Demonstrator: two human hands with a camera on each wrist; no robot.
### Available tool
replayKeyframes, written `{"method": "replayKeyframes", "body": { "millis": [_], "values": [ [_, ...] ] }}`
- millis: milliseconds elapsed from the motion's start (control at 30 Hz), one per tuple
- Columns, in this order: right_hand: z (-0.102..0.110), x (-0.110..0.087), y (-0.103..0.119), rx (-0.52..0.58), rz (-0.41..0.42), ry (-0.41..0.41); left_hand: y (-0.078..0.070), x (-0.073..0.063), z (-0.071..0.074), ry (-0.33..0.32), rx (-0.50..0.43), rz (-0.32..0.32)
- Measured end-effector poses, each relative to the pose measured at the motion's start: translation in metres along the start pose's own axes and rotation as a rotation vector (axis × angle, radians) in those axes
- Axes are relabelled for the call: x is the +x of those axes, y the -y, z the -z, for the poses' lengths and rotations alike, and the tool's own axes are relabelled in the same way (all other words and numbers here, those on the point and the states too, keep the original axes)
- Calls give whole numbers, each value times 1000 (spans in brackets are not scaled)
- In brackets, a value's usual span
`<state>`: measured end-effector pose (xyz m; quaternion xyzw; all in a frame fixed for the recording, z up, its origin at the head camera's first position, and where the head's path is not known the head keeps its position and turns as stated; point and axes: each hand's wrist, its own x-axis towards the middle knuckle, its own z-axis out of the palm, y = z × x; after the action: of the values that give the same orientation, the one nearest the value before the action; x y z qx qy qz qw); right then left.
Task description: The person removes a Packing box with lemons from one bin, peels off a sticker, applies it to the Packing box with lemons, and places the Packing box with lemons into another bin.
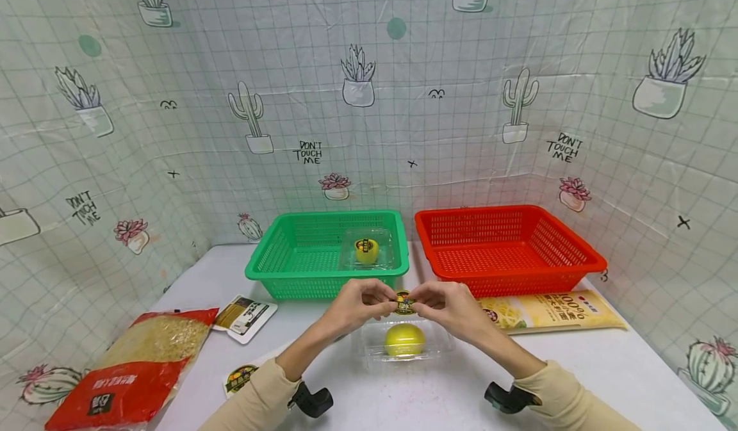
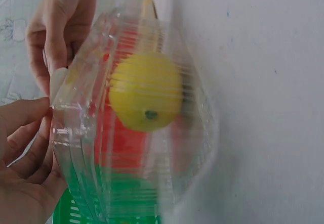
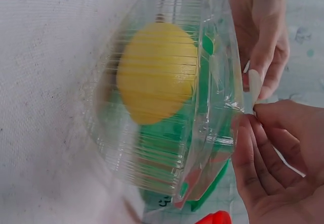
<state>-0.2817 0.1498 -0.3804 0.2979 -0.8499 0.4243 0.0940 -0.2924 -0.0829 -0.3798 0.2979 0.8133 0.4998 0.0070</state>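
A round dark sticker [image 1: 405, 303] with a fruit print is pinched at its left edge by my left hand [image 1: 362, 303] and at its right edge by my right hand [image 1: 448, 306]. Just below my hands in the head view, a clear plastic clamshell box [image 1: 441, 341] stands on the table with a yellow lemon [image 1: 405, 340] inside. Both wrist views show the sticker's pale back [image 3: 254, 88] right at the edge of the box [image 2: 76, 133], fingertips close against it. The lid looks closed over the lemon.
A green basket [image 1: 288, 284] at the back holds another clear box [image 1: 348, 255] with a stickered yellow fruit. Right of it stands a red basket [image 1: 519, 277], a yellow pasta bag [image 1: 553, 310] before it. On the left lie a red noodle bag [image 1: 127, 380], a small packet [image 1: 246, 317] and a sticker sheet [image 1: 237, 380].
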Motion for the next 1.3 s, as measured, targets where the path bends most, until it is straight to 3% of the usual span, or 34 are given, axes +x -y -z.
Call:
{"method": "replayKeyframes", "body": {
  "millis": [167, 300, 867, 1300],
  "values": [
    [-4, 3, -4, -1, -13, 6, 3, -1, -1, -31, 179, -50],
    [-7, 5, -7, 2, -13, 27, 4, -2, -1, -41, 250, -86],
    [-8, 6, -7, -64, -33, 54, 1, -3, 3, 10, 203, 52],
    [-9, 8, -7, -68, -39, 99, 1, -3, 1, 35, 253, 16]
  ]
}}
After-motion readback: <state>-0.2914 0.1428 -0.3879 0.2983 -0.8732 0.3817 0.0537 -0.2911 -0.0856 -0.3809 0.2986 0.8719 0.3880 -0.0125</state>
